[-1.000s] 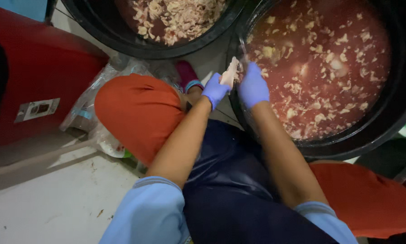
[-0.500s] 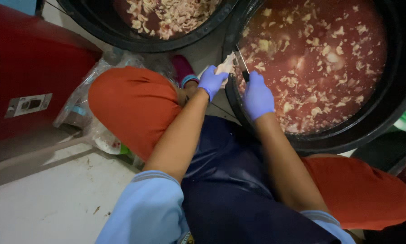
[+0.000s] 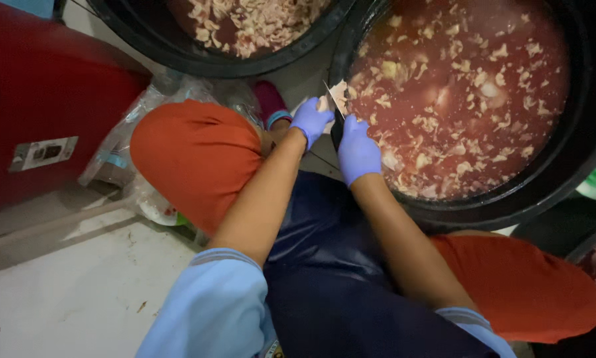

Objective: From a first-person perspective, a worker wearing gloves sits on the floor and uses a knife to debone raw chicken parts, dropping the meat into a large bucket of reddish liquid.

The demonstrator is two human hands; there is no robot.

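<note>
On a pale floor (image 3: 66,298) crowded with black tubs, the left hand (image 3: 310,121) pinched a pale meat piece (image 3: 338,93) at the large tub's rim (image 3: 351,53) while the right hand (image 3: 357,149) gripped a knife (image 3: 334,109) against it, evidently mid-trim; the next cut called for fingers kept off the blade.

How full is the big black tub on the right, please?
Nearly full: in the black tub, reddish liquid with pale pieces reaches close to its rim.

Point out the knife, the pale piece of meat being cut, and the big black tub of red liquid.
knife (image 3: 333,106): head view, on the blade beside the meat.
pale piece of meat (image 3: 339,91): head view, on its flat middle.
big black tub (image 3: 483,211): head view, on the near rim.
</note>
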